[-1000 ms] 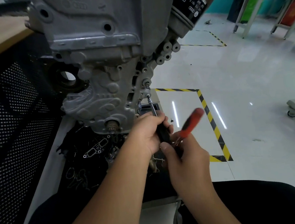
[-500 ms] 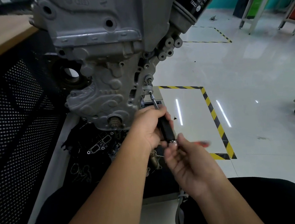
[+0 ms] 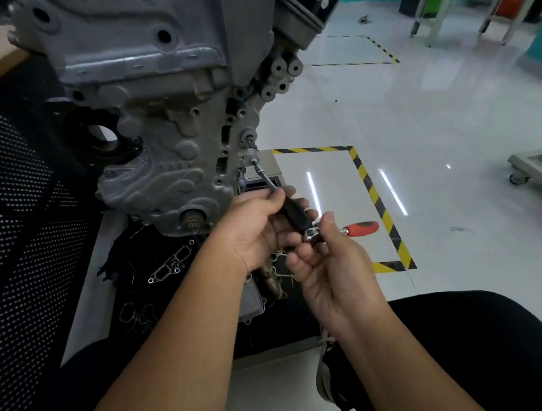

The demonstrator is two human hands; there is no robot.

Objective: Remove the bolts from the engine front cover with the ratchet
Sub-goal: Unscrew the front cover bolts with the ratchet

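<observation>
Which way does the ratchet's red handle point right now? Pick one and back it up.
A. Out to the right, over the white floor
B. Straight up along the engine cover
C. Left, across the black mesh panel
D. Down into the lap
A: the red handle sticks out to the right past the right hand, above the white floor inside the yellow-black tape, while the left hand holds the black extension.

Overhead lighting; streak glare on glossy floor (image 3: 419, 120); left side dim; soft focus throughout; wide-angle bending at edges.
</observation>
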